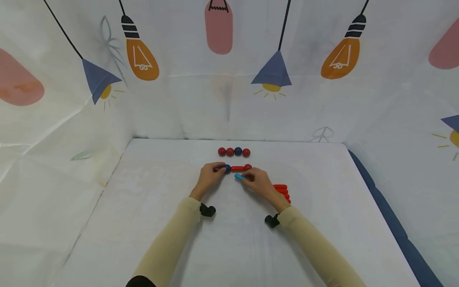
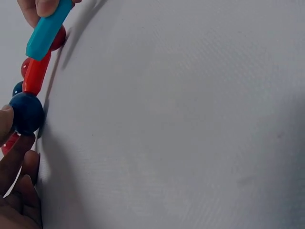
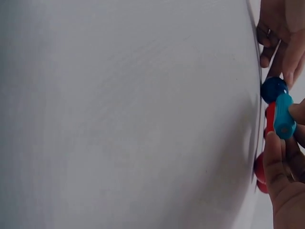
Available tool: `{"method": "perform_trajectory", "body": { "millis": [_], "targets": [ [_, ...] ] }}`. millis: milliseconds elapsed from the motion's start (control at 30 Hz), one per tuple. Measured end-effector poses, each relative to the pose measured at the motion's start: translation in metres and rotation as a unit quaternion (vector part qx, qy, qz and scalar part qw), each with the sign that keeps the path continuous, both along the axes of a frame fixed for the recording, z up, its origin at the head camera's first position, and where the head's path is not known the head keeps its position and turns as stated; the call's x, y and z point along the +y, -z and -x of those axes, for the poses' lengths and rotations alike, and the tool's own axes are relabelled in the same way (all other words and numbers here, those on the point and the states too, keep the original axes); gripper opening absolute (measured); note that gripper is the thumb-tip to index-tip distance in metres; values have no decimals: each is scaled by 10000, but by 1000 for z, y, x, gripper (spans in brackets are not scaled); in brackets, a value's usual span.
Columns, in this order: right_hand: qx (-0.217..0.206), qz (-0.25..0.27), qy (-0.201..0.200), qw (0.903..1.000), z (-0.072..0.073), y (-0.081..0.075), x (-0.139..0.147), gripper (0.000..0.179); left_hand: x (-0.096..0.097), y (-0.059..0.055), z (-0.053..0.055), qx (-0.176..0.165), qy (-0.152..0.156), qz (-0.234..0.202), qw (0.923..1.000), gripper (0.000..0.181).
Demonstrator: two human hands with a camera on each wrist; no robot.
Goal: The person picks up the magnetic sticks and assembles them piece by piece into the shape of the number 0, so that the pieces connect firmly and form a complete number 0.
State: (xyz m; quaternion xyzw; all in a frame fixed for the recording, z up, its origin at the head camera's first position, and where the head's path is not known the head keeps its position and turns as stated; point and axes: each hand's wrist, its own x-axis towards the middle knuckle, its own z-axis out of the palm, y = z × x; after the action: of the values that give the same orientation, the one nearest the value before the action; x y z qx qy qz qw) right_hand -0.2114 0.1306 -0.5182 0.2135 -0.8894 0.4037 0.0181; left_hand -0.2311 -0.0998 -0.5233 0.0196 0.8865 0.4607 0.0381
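My left hand [image 1: 207, 179] pinches a dark blue ball [image 2: 27, 113] between thumb and fingers. A short red rod [image 1: 237, 168] reaches from that ball to a red ball [image 1: 248, 167], all in one line on the white table. Just in front of the rod, my right hand [image 1: 261, 183] holds a light blue rod [image 2: 47, 31] by one end, between thumb and fingers. In the left wrist view the light blue rod overlaps the red one; whether they touch cannot be told. The right fingers partly hide the red ball.
Behind the hands lies a row of several balls, red ones [image 1: 230, 152] and one dark blue [image 1: 238, 151]. Several red rods [image 1: 281, 187] lie beside the right wrist, partly hidden by it. A white sheet with printed lamps [image 1: 271, 71] hangs behind the white table [image 1: 308, 247].
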Motion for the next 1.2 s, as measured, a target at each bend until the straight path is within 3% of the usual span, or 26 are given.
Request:
{"method": "perform_trajectory", "body": {
  "millis": [267, 467, 800, 1200],
  "targets": [
    [-44, -97, 173, 9998, 0, 4, -13, 23, 1, -1, 1, -52, 31, -23, 10000, 33],
    [11, -87, 319, 9995, 2, 5, -17, 19, 6, 0, 1, 119, 144, -73, 9998, 33],
    [-350, -134, 500, 9980, 2, 5, -19, 23, 9, 3, 1, 213, 214, -62, 9995, 32],
    [-1063, 82, -75, 9943, -1, 3, -16, 39, 8, 1, 4, 76, 240, -43, 9997, 32]
  ]
}}
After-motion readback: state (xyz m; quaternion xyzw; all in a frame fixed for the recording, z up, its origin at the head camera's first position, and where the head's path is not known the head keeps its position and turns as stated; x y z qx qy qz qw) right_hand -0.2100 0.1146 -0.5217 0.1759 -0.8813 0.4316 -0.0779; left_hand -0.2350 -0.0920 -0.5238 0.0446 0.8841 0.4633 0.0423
